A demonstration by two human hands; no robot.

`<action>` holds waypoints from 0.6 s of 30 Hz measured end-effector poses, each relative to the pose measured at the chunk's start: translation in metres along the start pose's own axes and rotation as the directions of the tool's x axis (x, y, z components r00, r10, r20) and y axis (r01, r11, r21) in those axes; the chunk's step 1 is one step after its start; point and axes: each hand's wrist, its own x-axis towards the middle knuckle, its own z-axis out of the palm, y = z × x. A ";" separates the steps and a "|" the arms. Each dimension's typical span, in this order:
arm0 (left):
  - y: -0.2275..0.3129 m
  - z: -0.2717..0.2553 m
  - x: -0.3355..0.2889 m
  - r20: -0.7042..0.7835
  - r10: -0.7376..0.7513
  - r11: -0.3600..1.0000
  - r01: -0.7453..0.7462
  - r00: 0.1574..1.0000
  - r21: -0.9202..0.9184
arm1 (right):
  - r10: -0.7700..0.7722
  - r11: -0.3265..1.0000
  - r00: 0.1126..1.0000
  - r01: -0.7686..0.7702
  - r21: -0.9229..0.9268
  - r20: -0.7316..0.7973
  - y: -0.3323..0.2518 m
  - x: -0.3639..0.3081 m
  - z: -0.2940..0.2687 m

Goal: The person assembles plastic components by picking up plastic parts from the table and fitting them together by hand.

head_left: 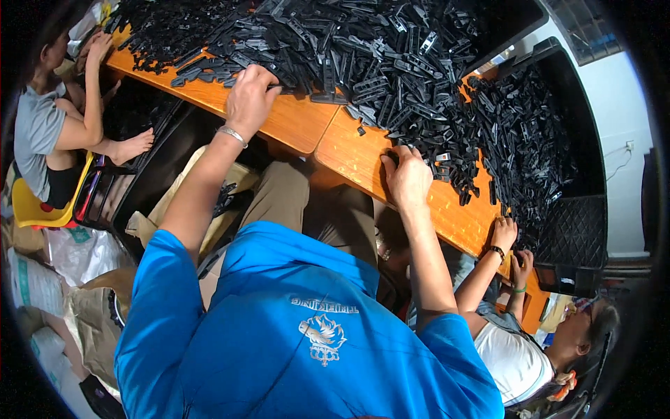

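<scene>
My left hand (250,98) is at the near edge of the orange wooden table, beside a large heap of black plastic clips (370,63). Its fingers are curled in with the thumb close to them; whatever lies between the tips is hidden. Farther right, my right hand (408,174) rests on the tabletop (359,157) at the heap's near edge. The thumb stands apart from the bent fingers, whose tips are partly hidden against the black pieces, and I see nothing held there. A small loose black piece (361,130) lies between my hands.
A person in grey (42,126) sits on a yellow chair (52,202) at far left. Another in white (513,359) works at the table on the right. Beyond the table's right side stands a large black bin (572,230). Smaller black parts (164,35) cover the table's far left.
</scene>
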 end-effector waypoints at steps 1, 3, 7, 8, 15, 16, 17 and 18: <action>0.001 0.000 -0.001 0.015 -0.019 1.000 0.019 1.000 -0.022 | -0.022 1.000 1.000 0.022 0.011 0.012 0.002 0.001 0.002; -0.003 0.002 -0.007 -0.001 0.018 0.999 -0.018 1.000 -0.029 | -0.071 0.997 0.997 0.072 0.036 -0.017 0.005 -0.002 0.003; 0.003 -0.005 -0.026 -0.006 0.012 0.996 -0.012 1.000 -0.086 | -0.155 0.974 0.988 0.154 0.164 -0.008 0.003 -0.003 0.003; 0.003 -0.006 -0.031 -0.004 0.025 0.995 -0.025 1.000 -0.097 | -0.163 0.977 0.987 0.160 0.144 0.008 -0.002 -0.003 0.003; 0.011 -0.021 -0.044 0.009 0.208 0.970 -0.205 0.978 -0.132 | -0.247 0.969 0.966 0.248 -0.005 0.074 -0.013 0.005 0.019; 0.013 -0.024 -0.045 0.008 0.205 0.970 -0.203 0.979 -0.131 | -0.251 0.968 0.962 0.251 0.018 0.105 -0.014 0.007 0.018; 0.015 -0.029 -0.046 0.017 0.228 0.962 -0.223 0.973 -0.157 | -0.256 0.967 0.957 0.252 0.042 0.136 -0.015 0.007 0.017; 0.017 -0.031 -0.047 0.027 0.251 0.953 -0.242 0.968 -0.183 | -0.259 0.966 0.956 0.255 0.042 0.137 -0.017 0.008 0.013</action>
